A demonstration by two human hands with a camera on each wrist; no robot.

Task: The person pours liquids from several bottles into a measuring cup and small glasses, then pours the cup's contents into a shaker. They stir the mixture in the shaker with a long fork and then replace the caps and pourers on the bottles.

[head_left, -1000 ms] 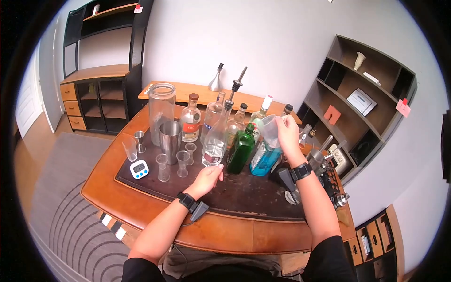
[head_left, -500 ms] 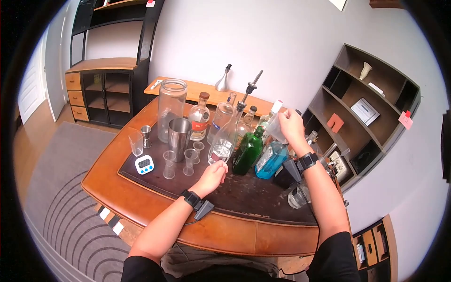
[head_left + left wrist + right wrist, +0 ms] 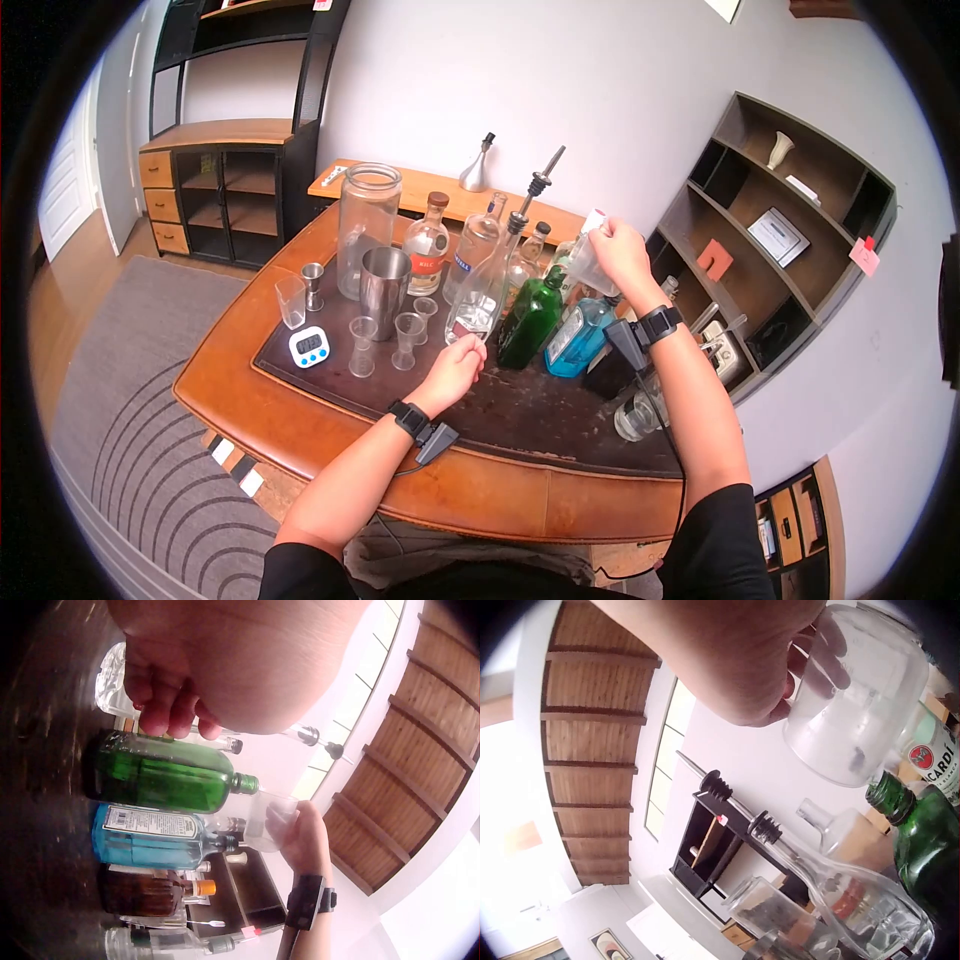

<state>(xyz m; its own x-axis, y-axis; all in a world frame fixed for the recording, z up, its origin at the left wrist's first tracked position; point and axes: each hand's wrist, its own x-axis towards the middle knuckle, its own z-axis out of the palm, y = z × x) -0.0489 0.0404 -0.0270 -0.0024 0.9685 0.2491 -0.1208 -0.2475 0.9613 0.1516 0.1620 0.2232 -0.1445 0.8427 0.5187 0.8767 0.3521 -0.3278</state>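
My right hand (image 3: 622,258) grips a clear plastic cup (image 3: 859,690) with faint markings on its side, held up over the bottles. In the right wrist view the cup's lower edge overlaps the space beside the mouth of the green bottle (image 3: 922,840). A blue bottle (image 3: 578,340) stands just beneath the cup. My left hand (image 3: 452,374) is near the base of a clear bottle with a pour spout (image 3: 486,290). Its fingers (image 3: 180,712) are loosely curled, with nothing seen in them, and hide part of that clear bottle in the left wrist view.
Left of the bottles stand a metal shaker tin (image 3: 385,295), a tall glass jar (image 3: 368,220), a jigger (image 3: 313,287), several small clear measures and a white timer (image 3: 309,347). More bottles stand behind. A dark bottle with an orange cap (image 3: 142,891) is beside the blue one.
The head view has shifted, moving the table things slightly right in the picture. My right hand has risen a little with the cup. My left hand's fingers look more curled, beside the same bottle.
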